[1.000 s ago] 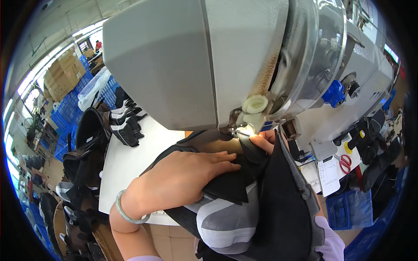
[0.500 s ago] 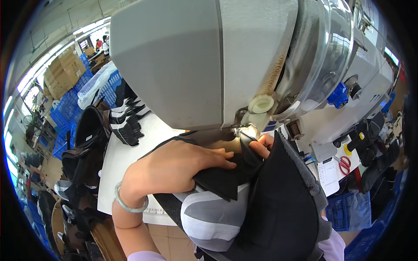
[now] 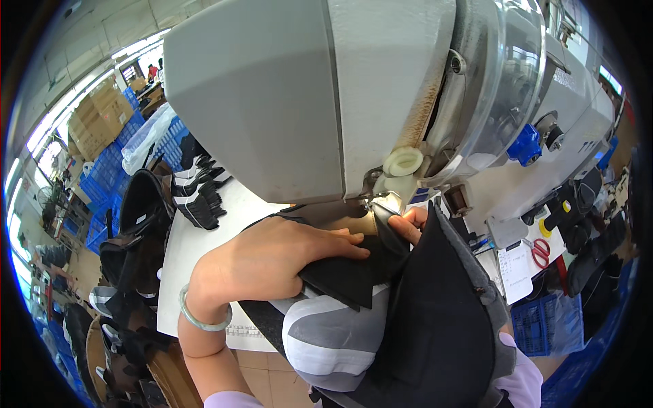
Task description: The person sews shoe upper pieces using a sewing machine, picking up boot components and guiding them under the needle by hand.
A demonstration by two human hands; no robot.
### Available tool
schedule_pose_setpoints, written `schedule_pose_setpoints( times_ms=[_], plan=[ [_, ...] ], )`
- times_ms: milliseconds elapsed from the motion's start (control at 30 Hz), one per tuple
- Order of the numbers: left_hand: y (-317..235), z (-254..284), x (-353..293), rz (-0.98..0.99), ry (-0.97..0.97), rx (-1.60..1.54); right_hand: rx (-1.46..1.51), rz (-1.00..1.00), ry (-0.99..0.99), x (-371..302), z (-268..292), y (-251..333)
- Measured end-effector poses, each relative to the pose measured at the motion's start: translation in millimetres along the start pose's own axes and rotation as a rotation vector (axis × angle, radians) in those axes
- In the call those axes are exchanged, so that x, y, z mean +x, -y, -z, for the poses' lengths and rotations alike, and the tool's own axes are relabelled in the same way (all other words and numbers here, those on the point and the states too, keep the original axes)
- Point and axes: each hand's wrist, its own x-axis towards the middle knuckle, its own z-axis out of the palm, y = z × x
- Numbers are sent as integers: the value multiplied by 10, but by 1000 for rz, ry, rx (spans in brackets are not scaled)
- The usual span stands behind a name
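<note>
A black and grey boot upper (image 3: 442, 319) lies under the head of a grey sewing machine (image 3: 265, 102). Its rounded toe part is grey with white bands. My left hand (image 3: 272, 255), with a pale bangle at the wrist, rests flat on the black fabric, fingers stretched toward the lit needle area (image 3: 384, 202). Close to that spot on the right, my right hand (image 3: 410, 223) pinches a folded black edge between thumb and fingers. The standing black panel hides most of my right hand and forearm. The needle tip itself is too small to make out.
The white table (image 3: 187, 272) carries a stack of black and white shoe pieces (image 3: 197, 194). Dark boot uppers (image 3: 143, 211) hang at the left edge. To the right are red scissors (image 3: 541, 251), a paper card (image 3: 515, 272) and a blue basket (image 3: 534, 326).
The view has shifted slightly. Both hands stay in nearly the same place on the boot upper, with the right still pinching its edge.
</note>
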Motion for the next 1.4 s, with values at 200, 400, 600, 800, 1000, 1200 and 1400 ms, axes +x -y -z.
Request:
schedule_pose_setpoints(
  times_ms=[200, 400, 600, 800, 1000, 1200, 1400],
  plan=[
    [-35, -31, -26, -2, -20, 3, -86, 141, 30, -66, 6, 110],
    [-21, -50, -41, 53, -44, -28, -22, 63, 5, -80, -27, 107],
    [111, -341, -281, -170, -499, -6, -60, 273, -2, -215, -184, 174],
    [482, -926, -1255, 185, -676, -15, -653, 607, 442, -596, -552, 478],
    [393, -2020, -2282, 547, -1357, -242, -587, 1132, 447, -827, -732, 736],
    [117, -2989, -4044, 1086, -2283, 645, -553, 1023, 742, -749, -1015, 420],
    [431, -4141, -5630, 2293, -1892, 992, -642, 907, 884, -813, -1281, 168]
  ],
)
